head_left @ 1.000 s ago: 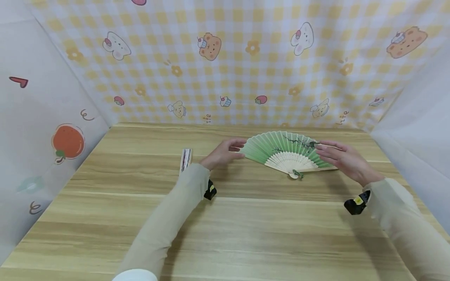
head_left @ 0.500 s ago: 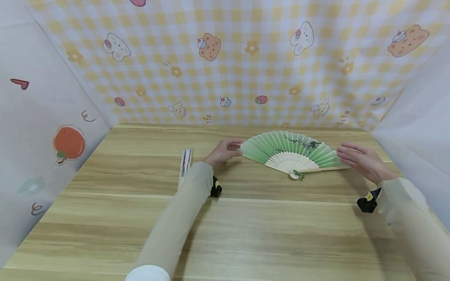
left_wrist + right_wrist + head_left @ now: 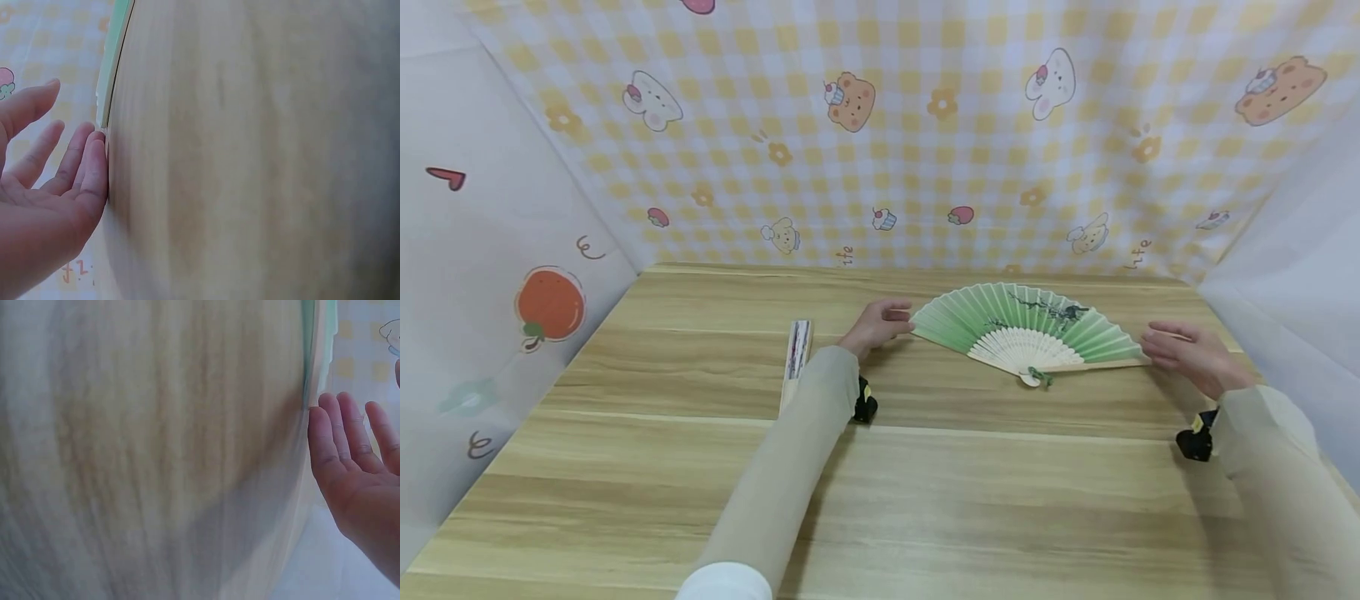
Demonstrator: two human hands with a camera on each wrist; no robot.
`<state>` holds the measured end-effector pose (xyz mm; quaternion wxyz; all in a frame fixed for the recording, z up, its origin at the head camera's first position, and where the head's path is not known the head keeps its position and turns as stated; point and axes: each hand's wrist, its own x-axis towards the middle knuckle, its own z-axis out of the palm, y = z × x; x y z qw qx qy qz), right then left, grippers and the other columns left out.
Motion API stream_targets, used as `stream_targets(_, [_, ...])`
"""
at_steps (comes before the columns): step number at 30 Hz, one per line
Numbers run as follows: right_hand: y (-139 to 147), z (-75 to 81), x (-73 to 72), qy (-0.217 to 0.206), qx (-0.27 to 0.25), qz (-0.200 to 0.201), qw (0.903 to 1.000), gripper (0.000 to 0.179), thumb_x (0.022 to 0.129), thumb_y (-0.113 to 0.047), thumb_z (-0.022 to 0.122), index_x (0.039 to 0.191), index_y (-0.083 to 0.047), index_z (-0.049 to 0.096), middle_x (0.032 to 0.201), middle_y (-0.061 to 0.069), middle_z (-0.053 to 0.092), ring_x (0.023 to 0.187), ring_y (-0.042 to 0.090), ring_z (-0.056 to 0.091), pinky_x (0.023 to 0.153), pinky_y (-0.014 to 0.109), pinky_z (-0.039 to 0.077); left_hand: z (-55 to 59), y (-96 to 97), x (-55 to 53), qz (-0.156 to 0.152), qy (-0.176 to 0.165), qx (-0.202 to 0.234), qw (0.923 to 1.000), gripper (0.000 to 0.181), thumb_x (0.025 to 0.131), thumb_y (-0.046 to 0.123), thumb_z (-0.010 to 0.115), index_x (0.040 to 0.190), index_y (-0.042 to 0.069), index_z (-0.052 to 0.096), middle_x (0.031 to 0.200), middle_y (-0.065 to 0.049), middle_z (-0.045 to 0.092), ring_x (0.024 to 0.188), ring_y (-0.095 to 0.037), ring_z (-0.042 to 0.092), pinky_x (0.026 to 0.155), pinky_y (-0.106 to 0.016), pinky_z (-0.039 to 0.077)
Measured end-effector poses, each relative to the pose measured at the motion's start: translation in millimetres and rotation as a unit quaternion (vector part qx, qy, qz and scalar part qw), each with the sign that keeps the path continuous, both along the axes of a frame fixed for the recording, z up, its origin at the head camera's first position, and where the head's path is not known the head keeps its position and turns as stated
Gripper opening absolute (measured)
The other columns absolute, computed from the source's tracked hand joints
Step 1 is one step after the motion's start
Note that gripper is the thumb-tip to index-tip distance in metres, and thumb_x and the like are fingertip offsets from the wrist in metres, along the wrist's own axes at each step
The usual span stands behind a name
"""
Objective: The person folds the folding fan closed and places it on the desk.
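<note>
A green folding fan (image 3: 1037, 321) lies spread on the table, with a dark branch pattern, pale ribs and a small green tassel at its pivot. My left hand (image 3: 877, 325) is at the fan's left tip, fingers slightly bent and thumb apart; the left wrist view shows the fingertips (image 3: 94, 140) by the fan's end (image 3: 112, 69). At the right tip is my right hand (image 3: 1193, 354), palm turned inward. In the right wrist view its fingers (image 3: 325, 434) are extended close to the fan's edge (image 3: 319, 350). Neither hand grips the fan; whether the fingertips touch it I cannot tell.
Left of my left forearm, a narrow white strip with a dark printed pattern (image 3: 798, 350) lies on the wooden table (image 3: 985, 517), partly hidden by the sleeve. A yellow checked cloth (image 3: 910, 150) hangs along the back edge, and white sheets flank both sides.
The right hand has moved to the right, off the fan's surface to its right tip, uncovering that side. My left hand has shifted only slightly. The fan stays spread in place.
</note>
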<state>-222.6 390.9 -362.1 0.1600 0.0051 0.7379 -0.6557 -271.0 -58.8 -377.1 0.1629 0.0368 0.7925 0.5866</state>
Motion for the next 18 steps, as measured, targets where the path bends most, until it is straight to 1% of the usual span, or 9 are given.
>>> stream_targets(2, [0.9,-1.4,-0.4,-0.011,0.008,-0.005,0.9999,0.075,0.09,-0.015,0.05,0.133,0.012,-0.005,0.086,-0.019,0.061,0.081,-0.003,0.057,0.07,0.015,0.049,-0.9,0.3,-0.9,0.004,-0.003,-0.002,1.0,0.045,0.084,0.008,0.06,0.127,0.006,0.046,0.121,-0.012,0.051,0.112,-0.022,0.047,0.09,-0.033,0.042])
stream_targets(5, [1.1,-4.1,-0.9,-0.019,0.006,-0.006,0.9998,0.076,0.091,-0.014,0.05,0.133,0.013,-0.007,0.086,-0.02,0.06,0.08,-0.005,0.056,0.07,0.013,0.048,-2.3,0.7,-2.3,0.009,-0.007,-0.004,0.9999,0.045,0.084,0.008,0.06,0.126,0.006,0.046,0.12,-0.012,0.052,0.111,-0.022,0.047,0.09,-0.033,0.042])
stream_targets(7, [0.9,-5.7,-0.7,-0.021,0.004,-0.007,0.9998,0.075,0.09,-0.012,0.05,0.133,0.014,-0.007,0.086,-0.02,0.06,0.081,-0.006,0.056,0.07,0.012,0.047,-3.4,1.0,-3.2,0.01,-0.007,-0.006,0.9999,0.044,0.084,0.008,0.06,0.126,0.005,0.047,0.12,-0.012,0.052,0.11,-0.022,0.047,0.089,-0.033,0.042])
stream_targets(9, [0.8,-7.1,-0.6,-0.019,0.016,-0.006,0.9997,0.075,0.09,-0.013,0.051,0.133,0.014,-0.005,0.088,-0.022,0.059,0.081,-0.008,0.055,0.07,0.011,0.046,-4.2,1.5,-3.7,0.009,-0.005,-0.011,0.9999,0.044,0.083,0.007,0.06,0.125,0.004,0.047,0.12,-0.012,0.052,0.11,-0.022,0.047,0.089,-0.032,0.042])
stream_targets(14, [1.2,-10.0,-1.6,-0.01,0.093,0.005,0.9956,0.075,0.091,-0.022,0.05,0.135,0.013,0.001,0.091,-0.03,0.049,0.083,-0.014,0.049,0.074,0.009,0.044,-4.5,3.7,-4.1,-0.005,0.011,-0.036,0.9993,0.045,0.081,0.005,0.062,0.124,0.003,0.048,0.119,-0.013,0.051,0.11,-0.023,0.047,0.09,-0.032,0.041])
stream_targets(16, [1.4,-11.5,-2.6,-0.007,0.114,0.009,0.9934,0.075,0.091,-0.025,0.05,0.135,0.012,0.002,0.093,-0.03,0.045,0.084,-0.015,0.047,0.075,0.009,0.043,-4.3,4.4,-4.0,-0.011,0.015,-0.044,0.9988,0.045,0.081,0.004,0.063,0.123,0.003,0.049,0.12,-0.013,0.051,0.111,-0.023,0.046,0.091,-0.032,0.041])
stream_targets(18, [1.2,-12.8,-3.5,-0.007,0.129,0.01,0.9915,0.075,0.091,-0.026,0.05,0.136,0.012,0.003,0.097,-0.028,0.044,0.083,-0.016,0.047,0.075,0.008,0.043,-3.8,4.9,-3.8,-0.015,0.016,-0.048,0.9986,0.045,0.08,0.004,0.063,0.123,0.002,0.049,0.12,-0.013,0.05,0.111,-0.023,0.045,0.091,-0.032,0.04])
